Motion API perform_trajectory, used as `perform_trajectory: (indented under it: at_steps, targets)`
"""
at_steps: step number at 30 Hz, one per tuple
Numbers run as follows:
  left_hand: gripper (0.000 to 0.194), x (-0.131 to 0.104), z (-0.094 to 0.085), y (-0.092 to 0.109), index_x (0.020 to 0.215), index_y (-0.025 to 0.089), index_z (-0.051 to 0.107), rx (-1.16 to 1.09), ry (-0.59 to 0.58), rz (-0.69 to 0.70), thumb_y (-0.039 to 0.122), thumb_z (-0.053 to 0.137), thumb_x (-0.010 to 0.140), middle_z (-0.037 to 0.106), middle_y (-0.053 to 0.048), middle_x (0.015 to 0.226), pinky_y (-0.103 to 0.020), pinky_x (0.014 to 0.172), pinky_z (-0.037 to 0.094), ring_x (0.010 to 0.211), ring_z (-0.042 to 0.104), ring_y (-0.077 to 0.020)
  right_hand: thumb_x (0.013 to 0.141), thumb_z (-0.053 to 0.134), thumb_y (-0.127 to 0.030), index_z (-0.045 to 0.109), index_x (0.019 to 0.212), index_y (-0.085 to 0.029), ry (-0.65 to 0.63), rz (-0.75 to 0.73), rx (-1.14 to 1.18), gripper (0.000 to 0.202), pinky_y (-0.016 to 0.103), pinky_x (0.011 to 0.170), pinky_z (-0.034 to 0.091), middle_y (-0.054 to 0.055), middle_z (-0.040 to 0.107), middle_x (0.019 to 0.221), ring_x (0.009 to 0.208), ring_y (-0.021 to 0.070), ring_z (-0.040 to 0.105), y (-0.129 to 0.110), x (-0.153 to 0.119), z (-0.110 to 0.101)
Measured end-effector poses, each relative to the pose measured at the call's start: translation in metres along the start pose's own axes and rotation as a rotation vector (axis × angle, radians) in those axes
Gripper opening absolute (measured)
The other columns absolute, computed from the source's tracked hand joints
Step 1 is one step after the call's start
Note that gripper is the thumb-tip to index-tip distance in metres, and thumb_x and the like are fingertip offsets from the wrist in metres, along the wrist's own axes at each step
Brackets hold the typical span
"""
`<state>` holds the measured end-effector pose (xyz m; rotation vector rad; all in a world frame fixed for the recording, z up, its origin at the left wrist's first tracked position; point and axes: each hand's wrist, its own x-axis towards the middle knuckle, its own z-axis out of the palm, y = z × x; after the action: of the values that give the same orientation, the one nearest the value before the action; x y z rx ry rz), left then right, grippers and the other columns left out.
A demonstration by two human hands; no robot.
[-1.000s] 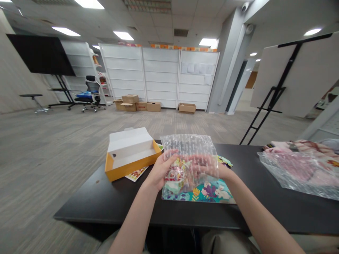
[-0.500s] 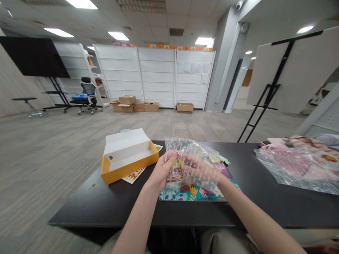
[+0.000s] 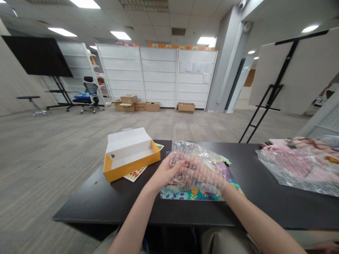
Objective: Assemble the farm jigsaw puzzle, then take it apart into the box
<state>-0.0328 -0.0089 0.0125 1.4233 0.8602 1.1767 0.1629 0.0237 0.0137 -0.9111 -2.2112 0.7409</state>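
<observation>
A clear printed plastic bag (image 3: 206, 151) is raised over a colourful illustrated board (image 3: 180, 195) on the black table. My left hand (image 3: 169, 171) is closed on the bag's left part from outside, thumb on top. Inside the bag is my right hand (image 3: 200, 171), its wrist coming out at the bag's right side. Its fingers are bent and meet my left fingers through the plastic. A small dark and yellowish thing shows near the fingertips, too blurred to name. Greenish cut-out pieces (image 3: 225, 160) lie at the board's far right corner.
An open yellow box (image 3: 132, 165) with a white inside stands at the left, on top of a printed card (image 3: 135, 174). On the right, pink fabric in clear plastic (image 3: 299, 165) covers part of the black table (image 3: 106, 208). An easel stand (image 3: 262, 106) is behind.
My left hand has turned and moved slightly right, closer to my right fingers. The bag has bunched up and shifted to the right. The box has stayed in place.
</observation>
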Motion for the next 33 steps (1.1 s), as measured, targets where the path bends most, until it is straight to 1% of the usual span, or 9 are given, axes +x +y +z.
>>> perform_trajectory:
  at_steps: [4,7,13,20,22,25,28,31,33]
  targets:
    - [0.071,-0.013,-0.017,0.004,0.13,0.018,0.055,0.118,-0.187,-0.063,0.036,0.086,0.069,0.066,-0.01,0.124,-0.039,0.098,0.051,0.115,0.063,-0.0299,0.095,0.05,-0.054,0.074,0.101,-0.023,-0.009,0.02,-0.004,0.039,0.04,0.087,0.055,0.008,0.074,0.103,0.093,0.0257,0.069,-0.006,0.001,-0.004]
    - [0.067,-0.021,-0.024,-0.002,0.125,0.017,0.059,0.246,-0.207,-0.079,0.033,0.087,0.067,0.068,-0.01,0.124,-0.043,0.1,0.05,0.114,0.063,-0.0315,0.094,0.051,-0.055,0.071,0.092,-0.021,0.039,0.055,-0.005,0.04,0.039,0.081,0.054,0.007,0.072,0.091,0.084,0.0239,0.067,-0.009,0.002,-0.006]
    - [0.048,-0.03,-0.034,0.0,0.119,0.016,0.063,0.256,-0.047,-0.084,0.031,0.079,0.077,0.074,-0.008,0.108,-0.039,0.092,0.055,0.1,0.07,-0.0269,0.082,0.067,-0.059,0.063,0.089,-0.021,0.252,0.122,0.231,0.04,0.028,0.056,0.048,0.001,0.065,0.072,0.059,0.0147,0.058,0.001,0.007,-0.018]
    - [0.056,-0.034,-0.066,0.028,0.121,0.022,0.06,-0.31,0.386,0.022,0.028,0.086,0.072,0.074,-0.007,0.116,-0.034,0.089,0.059,0.105,0.071,-0.0235,0.076,0.073,-0.058,0.053,0.102,-0.024,0.649,0.126,0.577,0.047,0.022,0.043,0.031,-0.005,0.061,0.066,0.044,0.0079,0.04,0.015,0.017,-0.039]
    - [0.05,-0.033,-0.069,0.033,0.117,0.024,0.062,-0.426,0.448,0.065,0.026,0.085,0.073,0.073,-0.005,0.119,-0.038,0.088,0.061,0.108,0.07,-0.0243,0.077,0.072,-0.056,0.054,0.101,-0.023,0.596,0.154,0.53,0.045,0.023,0.045,0.035,-0.002,0.065,0.07,0.047,0.0088,0.046,0.018,0.017,-0.035]
    - [0.043,-0.034,-0.066,0.036,0.116,0.023,0.064,-0.514,0.418,0.053,0.025,0.082,0.076,0.073,-0.005,0.117,-0.043,0.086,0.063,0.105,0.07,-0.0245,0.08,0.071,-0.05,0.059,0.095,-0.019,0.297,0.189,0.357,0.037,0.025,0.054,0.045,0.002,0.07,0.075,0.06,0.0141,0.061,0.023,0.016,-0.014]
    - [0.043,-0.036,-0.057,0.035,0.117,0.022,0.065,-0.506,0.359,-0.006,0.024,0.081,0.078,0.074,-0.005,0.112,-0.037,0.076,0.065,0.094,0.072,-0.0216,0.084,0.067,-0.043,0.063,0.088,-0.018,0.07,0.183,0.144,0.025,0.027,0.06,0.049,0.001,0.07,0.075,0.066,0.0167,0.065,0.024,0.014,0.013]
    - [0.048,-0.034,-0.047,0.032,0.118,0.02,0.064,-0.452,0.321,-0.04,0.025,0.083,0.075,0.075,-0.005,0.107,-0.027,0.063,0.063,0.084,0.072,-0.0186,0.086,0.064,-0.039,0.067,0.085,-0.018,0.026,0.144,-0.128,0.021,0.028,0.061,0.046,0.002,0.069,0.072,0.065,0.0172,0.063,0.023,0.014,0.025]
    - [0.051,-0.031,-0.042,0.03,0.118,0.019,0.063,-0.434,0.29,-0.041,0.027,0.085,0.073,0.075,-0.005,0.105,-0.025,0.061,0.062,0.083,0.072,-0.0184,0.086,0.066,-0.039,0.071,0.085,-0.019,0.076,0.1,-0.289,0.021,0.03,0.065,0.046,0.004,0.071,0.076,0.068,0.0189,0.064,0.024,0.013,0.019]
